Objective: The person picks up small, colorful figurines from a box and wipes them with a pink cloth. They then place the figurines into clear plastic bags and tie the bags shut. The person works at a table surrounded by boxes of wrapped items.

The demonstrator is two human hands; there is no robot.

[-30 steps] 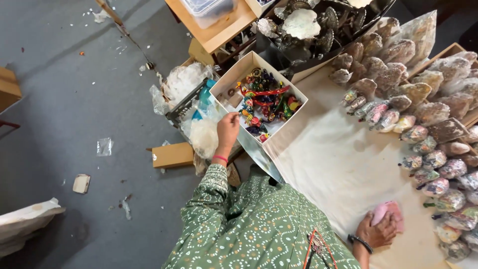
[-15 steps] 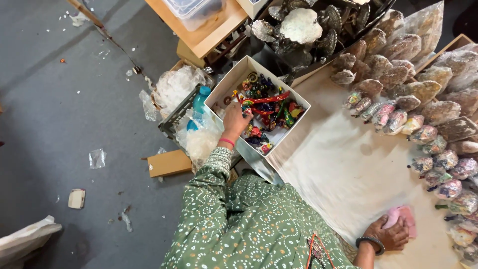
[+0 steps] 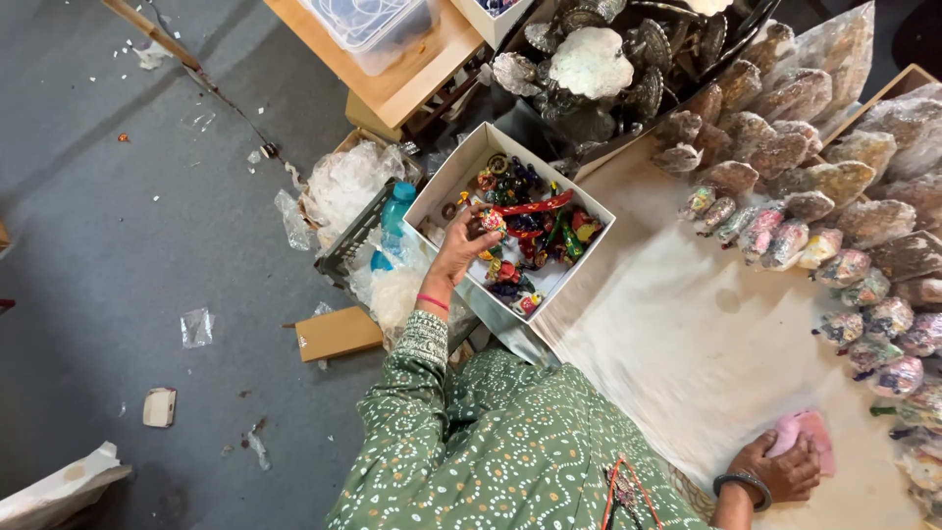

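My left hand (image 3: 459,245) reaches into a white square box (image 3: 444,180) of small colourful painted trinkets (image 3: 535,231). Its fingers are closed around one small multicoloured trinket (image 3: 491,220) lifted just above the pile. My right hand (image 3: 780,469) rests at the lower right on the cream cloth (image 3: 677,344), pressing a pink pad (image 3: 810,434) against it. A dark bangle circles that wrist. My green dotted sleeve fills the bottom centre.
Rows of wrapped painted shells (image 3: 834,255) curve along the cloth's right side. Dark metal shell pieces (image 3: 599,59) fill a tray behind the box. A blue-capped bottle (image 3: 394,211) in a black crate, plastic wrap (image 3: 348,177), a cardboard box (image 3: 337,332) and scraps lie on the grey floor.
My left hand went from the box's near edge into the trinkets and came up holding one. My right hand stayed on the pink pad.
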